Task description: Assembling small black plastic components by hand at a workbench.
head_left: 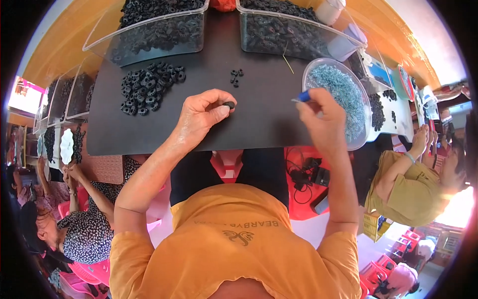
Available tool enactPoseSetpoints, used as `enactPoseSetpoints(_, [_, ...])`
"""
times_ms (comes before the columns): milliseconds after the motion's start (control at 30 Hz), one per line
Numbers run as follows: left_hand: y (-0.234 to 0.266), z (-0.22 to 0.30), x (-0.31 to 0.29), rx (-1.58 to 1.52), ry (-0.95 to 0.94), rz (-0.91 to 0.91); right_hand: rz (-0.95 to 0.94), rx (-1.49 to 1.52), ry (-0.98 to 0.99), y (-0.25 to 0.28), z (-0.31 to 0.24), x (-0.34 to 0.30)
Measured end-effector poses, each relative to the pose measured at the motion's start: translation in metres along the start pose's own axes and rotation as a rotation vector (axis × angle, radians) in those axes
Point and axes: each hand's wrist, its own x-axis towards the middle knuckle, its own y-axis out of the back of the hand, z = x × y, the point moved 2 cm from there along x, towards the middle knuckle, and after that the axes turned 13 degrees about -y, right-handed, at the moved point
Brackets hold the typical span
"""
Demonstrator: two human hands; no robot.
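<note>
Black toothed ring (229,104), pinched at its rim by the left hand (201,117), looks light and stiff, while the right hand (321,117) pinches a blue-handled tool (302,96).

Bare mat (259,114) betw. gear pile (149,85), bowl (359,142)

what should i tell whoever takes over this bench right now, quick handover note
Left hand: pinches one small black ring part over the black mat.
Right hand: holds a blue-handled tool beside the round bowl of small silvery-blue pieces.
On the mat: a loose pile of black toothed parts at left, a small cluster in the middle.
Two clear bins of black parts stand behind.
Done versus left: can't tell which pile is finished.
</note>
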Motion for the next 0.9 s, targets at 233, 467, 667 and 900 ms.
enactPoseSetpoints(233, [-0.016,0.008,-0.012,-0.116,-0.002,0.111,-0.148,0.149,0.017,-0.056,-0.024,-0.011])
enactPoseSetpoints(467, [-0.008,0.000,-0.019,-0.297,0.034,0.139,-0.200,0.229,-0.117,-0.070,-0.026,-0.018])
enactPoseSetpoints(667, [-0.008,0.001,-0.018,-0.292,-0.038,0.231,-0.228,0.292,-0.125,-0.082,-0.023,-0.025])
enactPoseSetpoints(900, [0.001,0.006,-0.020,0.055,-0.182,0.318,-0.234,0.324,-0.137,-0.091,-0.028,-0.027])
